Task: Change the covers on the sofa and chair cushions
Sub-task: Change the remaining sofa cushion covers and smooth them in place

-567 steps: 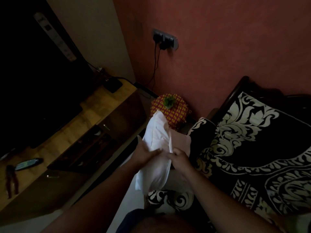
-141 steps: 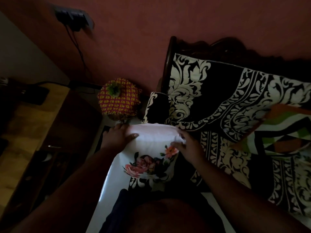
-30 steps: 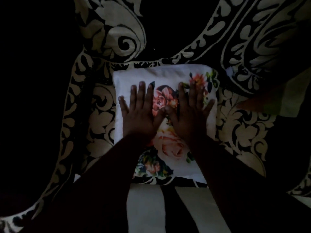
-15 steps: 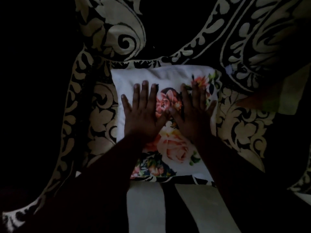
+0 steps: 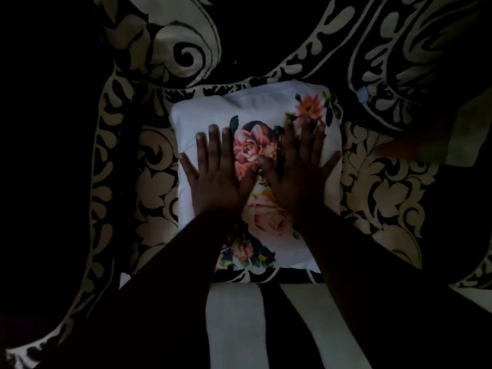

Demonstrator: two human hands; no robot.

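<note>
A floral cushion (image 5: pixel 255 110) lies on the patterned sofa (image 5: pixel 386 198).

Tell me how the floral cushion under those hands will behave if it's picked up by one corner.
The floral cushion is probably soft: it looks plump under the flat left hand and right hand. Likely light for its size, so it should sag rather than stay stiff. Its smooth-looking cover may slide on the patterned sofa cover.
</note>
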